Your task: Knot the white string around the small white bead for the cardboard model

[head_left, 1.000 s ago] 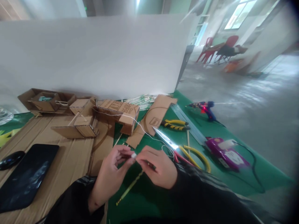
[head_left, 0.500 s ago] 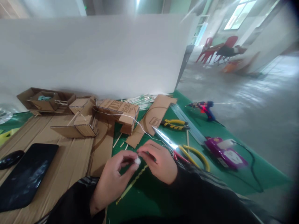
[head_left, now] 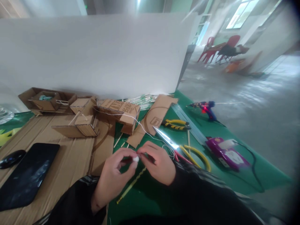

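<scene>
My left hand (head_left: 114, 176) is closed in a pinch on a small white lump (head_left: 135, 159), too small to make out clearly. Right against it, the fingertips of my right hand (head_left: 159, 164) are pressed together; whatever lies between them is hidden. A white string (head_left: 142, 129) runs from the cardboard model (head_left: 85, 123) over the cut cardboard strip (head_left: 150, 120) to a loop beside my right hand. Below the hands lies a twisted yellow drill bit (head_left: 131, 186). Open-handled scissors (head_left: 168, 140) with yellow and red grips rest just beyond my right wrist.
Pliers (head_left: 177, 125), clear glue sticks (head_left: 189, 125), a glue gun (head_left: 206, 109) with a red light and a purple power strip (head_left: 227, 153) lie rightward. A black phone (head_left: 28, 176) and a mouse (head_left: 11, 158) sit on cardboard at left. A white panel (head_left: 93, 56) stands behind.
Both hands stay pinched together at nearly the same spot. The left fingers and the white lump have shifted slightly up and left.
</scene>
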Motion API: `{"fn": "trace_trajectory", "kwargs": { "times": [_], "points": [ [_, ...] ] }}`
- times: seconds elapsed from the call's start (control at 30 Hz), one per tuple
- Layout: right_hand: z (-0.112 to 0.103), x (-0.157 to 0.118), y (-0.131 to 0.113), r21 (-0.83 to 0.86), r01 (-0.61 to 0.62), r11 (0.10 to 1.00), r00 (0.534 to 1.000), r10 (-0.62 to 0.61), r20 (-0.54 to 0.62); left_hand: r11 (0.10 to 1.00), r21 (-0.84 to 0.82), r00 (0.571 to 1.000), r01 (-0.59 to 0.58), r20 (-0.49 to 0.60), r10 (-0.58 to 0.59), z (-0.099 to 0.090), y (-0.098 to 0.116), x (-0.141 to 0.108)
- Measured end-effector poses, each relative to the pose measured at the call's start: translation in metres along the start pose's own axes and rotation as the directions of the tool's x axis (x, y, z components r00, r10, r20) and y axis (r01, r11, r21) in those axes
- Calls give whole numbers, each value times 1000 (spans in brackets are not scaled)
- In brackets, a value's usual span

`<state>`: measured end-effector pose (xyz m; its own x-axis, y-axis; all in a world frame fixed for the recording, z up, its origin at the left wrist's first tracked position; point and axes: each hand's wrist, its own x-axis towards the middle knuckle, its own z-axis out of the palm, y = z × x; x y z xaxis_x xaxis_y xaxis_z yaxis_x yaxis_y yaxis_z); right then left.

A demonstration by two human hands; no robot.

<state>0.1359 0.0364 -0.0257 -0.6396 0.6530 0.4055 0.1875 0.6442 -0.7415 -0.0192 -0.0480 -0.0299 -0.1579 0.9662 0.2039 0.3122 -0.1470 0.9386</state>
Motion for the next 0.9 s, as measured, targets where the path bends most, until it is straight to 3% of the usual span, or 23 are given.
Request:
{"fn": "trace_trajectory", "kwargs": {
  "times": [0.17,0.37,0.5,0.63,0.8,0.9],
  "points": [
    [0,2,2,23,-16,1000,1000,16,-16,990,-124,996,67,-53,-74,3,-4,-5],
    [3,2,4,51,-28,998,1000,28,-3,993,100,998,-70,13,69,-2,1,-5],
    [7,-1,4,70,15,997,1000,-16,8,962,224,987,-155,-1,159,-5,3,-2],
    [11,-3,3,36,-64,997,998,64,18,954,257,987,-155,-12,163,-2,0,-1],
    [15,-3,4,18,-158,987,987,157,46,931,295,976,-214,92,195,5,-3,-3],
    [17,-3,6,-32,-172,985,983,173,55,923,323,977,-211,89,192,6,-3,-2]
  ]
}}
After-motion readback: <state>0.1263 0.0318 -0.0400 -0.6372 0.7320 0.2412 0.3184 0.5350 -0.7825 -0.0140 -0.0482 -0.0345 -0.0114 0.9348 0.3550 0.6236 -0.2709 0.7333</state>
